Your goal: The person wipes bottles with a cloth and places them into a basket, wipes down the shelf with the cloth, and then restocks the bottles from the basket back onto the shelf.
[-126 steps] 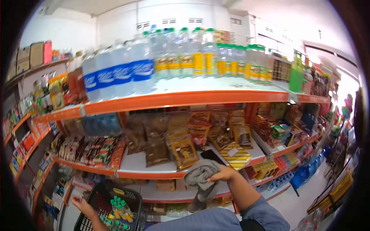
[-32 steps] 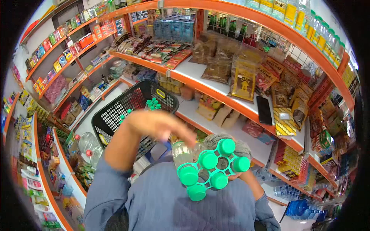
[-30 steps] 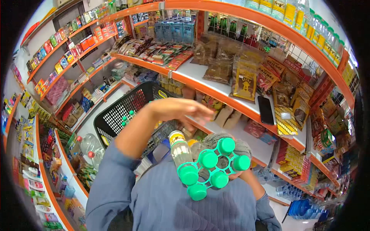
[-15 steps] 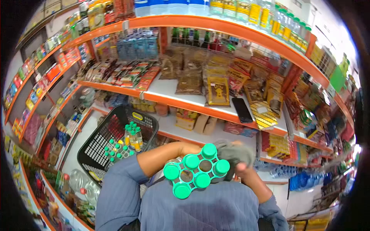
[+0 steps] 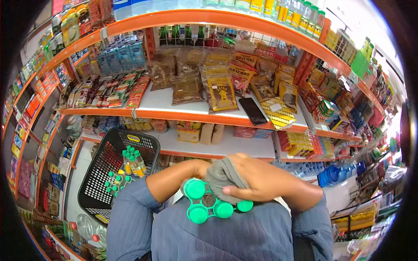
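Note:
A grey cloth (image 5: 224, 176) is bunched in my right hand (image 5: 252, 174), whose fingers are closed round it. The cloth lies over the upper part of a pack of bottles with green caps (image 5: 223, 209), joined by a green plastic ring holder. This pack is close against my chest. My left hand (image 5: 201, 168) is at its far side, holding it; those fingers are mostly hidden by the cloth and caps. Several similar green-capped bottles (image 5: 133, 161) with yellow labels stand in a black basket (image 5: 93, 182) to the left.
Orange-edged shelves (image 5: 183, 115) run across in front, with brown packets (image 5: 187, 89) on them. A black phone (image 5: 252, 111) lies near the shelf edge. Large clear bottles with red caps (image 5: 87, 228) are at lower left. Blue bottles (image 5: 337, 175) stand at right.
My right hand has moved left with the cloth, from beside the pack to over its caps. The pack has shifted slightly, and the camera view has turned a little to the right.

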The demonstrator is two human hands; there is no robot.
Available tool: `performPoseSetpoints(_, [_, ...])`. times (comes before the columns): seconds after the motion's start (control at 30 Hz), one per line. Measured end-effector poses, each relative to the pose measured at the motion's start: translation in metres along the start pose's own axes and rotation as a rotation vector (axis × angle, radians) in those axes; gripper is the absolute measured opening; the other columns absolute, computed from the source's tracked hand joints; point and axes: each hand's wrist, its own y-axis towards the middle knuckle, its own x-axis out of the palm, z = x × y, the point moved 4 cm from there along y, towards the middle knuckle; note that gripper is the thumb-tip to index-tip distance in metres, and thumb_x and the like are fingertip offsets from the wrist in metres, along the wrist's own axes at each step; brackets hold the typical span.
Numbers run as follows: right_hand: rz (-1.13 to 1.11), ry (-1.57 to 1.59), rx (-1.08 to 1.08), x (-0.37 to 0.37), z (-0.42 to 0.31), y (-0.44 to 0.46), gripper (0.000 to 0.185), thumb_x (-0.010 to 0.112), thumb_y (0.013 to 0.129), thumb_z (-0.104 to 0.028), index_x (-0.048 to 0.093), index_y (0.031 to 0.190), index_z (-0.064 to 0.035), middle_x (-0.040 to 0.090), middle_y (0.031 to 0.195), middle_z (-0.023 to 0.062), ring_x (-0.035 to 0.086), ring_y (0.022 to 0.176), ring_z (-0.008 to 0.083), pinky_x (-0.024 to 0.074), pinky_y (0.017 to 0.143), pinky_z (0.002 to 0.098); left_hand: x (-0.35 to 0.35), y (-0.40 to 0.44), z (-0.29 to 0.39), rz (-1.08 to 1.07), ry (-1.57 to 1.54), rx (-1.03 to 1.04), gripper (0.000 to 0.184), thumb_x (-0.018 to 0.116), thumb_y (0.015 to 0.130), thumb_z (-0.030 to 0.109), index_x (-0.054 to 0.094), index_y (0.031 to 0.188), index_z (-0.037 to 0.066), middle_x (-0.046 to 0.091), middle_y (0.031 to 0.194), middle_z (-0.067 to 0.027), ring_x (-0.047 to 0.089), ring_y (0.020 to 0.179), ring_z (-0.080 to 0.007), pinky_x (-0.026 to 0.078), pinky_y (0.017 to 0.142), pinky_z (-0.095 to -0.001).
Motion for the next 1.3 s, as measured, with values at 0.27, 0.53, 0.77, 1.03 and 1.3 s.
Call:
performPoseSetpoints(0.27, [-0.033, 0.39, 0.207, 0.012, 0.035, 0.035, 0.041, 0.045, 0.092, -0.038, 0.057, 0.102, -0.0005, 0.062, 0.088, 0.018, 0.061, 0.085, 0.028, 0.0461, 0.076, 0.0379, 0.008, -0.014, 0.013, -0.013, -0.113, -0.066, 0.031, 0.049, 0.091, 0.017, 0.052, 0.119, 0.005, 0.052, 0.122, -0.0105, 0.051, 0.109, -0.0161, 0.045, 0.09, -0.029])
performPoseSetpoints(0.53, [0.224, 0.731, -0.067, -0.011, 0.038, 0.038, 0.042, 0.055, 0.088, -0.036, 0.05, 0.113, -0.0027, 0.058, 0.102, 0.0118, 0.058, 0.09, 0.024, 0.046, 0.078, 0.0379, -0.037, 0.012, -0.055, -0.095, -0.09, -0.01, 0.043, 0.058, 0.086, 0.024, 0.05, 0.123, 0.003, 0.05, 0.126, -0.0096, 0.048, 0.114, -0.0145, 0.041, 0.095, -0.0296])
performPoseSetpoints(0.77, [-0.106, -0.054, -0.153, 0.008, -0.005, 0.039, 0.045, 0.059, 0.082, -0.041, 0.052, 0.106, -0.0036, 0.058, 0.087, 0.0218, 0.057, 0.084, 0.0372, 0.0438, 0.071, 0.0451, -0.037, 0.027, -0.102, -0.114, -0.36, -0.044, 0.042, 0.059, 0.085, 0.024, 0.051, 0.121, 0.004, 0.052, 0.123, -0.0092, 0.049, 0.112, -0.0133, 0.042, 0.093, -0.0293])
performPoseSetpoints(1.03, [-0.173, 0.442, 0.063, 0.015, 0.031, 0.053, 0.035, 0.051, 0.09, -0.032, 0.055, 0.11, -0.0028, 0.062, 0.094, 0.0189, 0.061, 0.087, 0.0267, 0.0452, 0.08, 0.038, -0.012, 0.001, -0.064, -0.083, -0.384, -0.004, 0.041, 0.058, 0.086, 0.023, 0.051, 0.122, 0.005, 0.053, 0.121, -0.0089, 0.05, 0.11, -0.0137, 0.043, 0.092, -0.0299])
performPoseSetpoints(1.3, [-0.117, 0.094, -0.507, 0.007, -0.029, 0.061, 0.034, 0.058, 0.08, -0.016, 0.051, 0.113, -0.01, 0.05, 0.105, 0.0135, 0.055, 0.093, 0.0284, 0.0465, 0.077, 0.0386, -0.012, -0.018, -0.026, -0.04, -0.351, 0.05, 0.04, 0.057, 0.086, 0.022, 0.051, 0.122, 0.005, 0.054, 0.12, -0.0086, 0.051, 0.108, -0.0141, 0.044, 0.091, -0.0306])
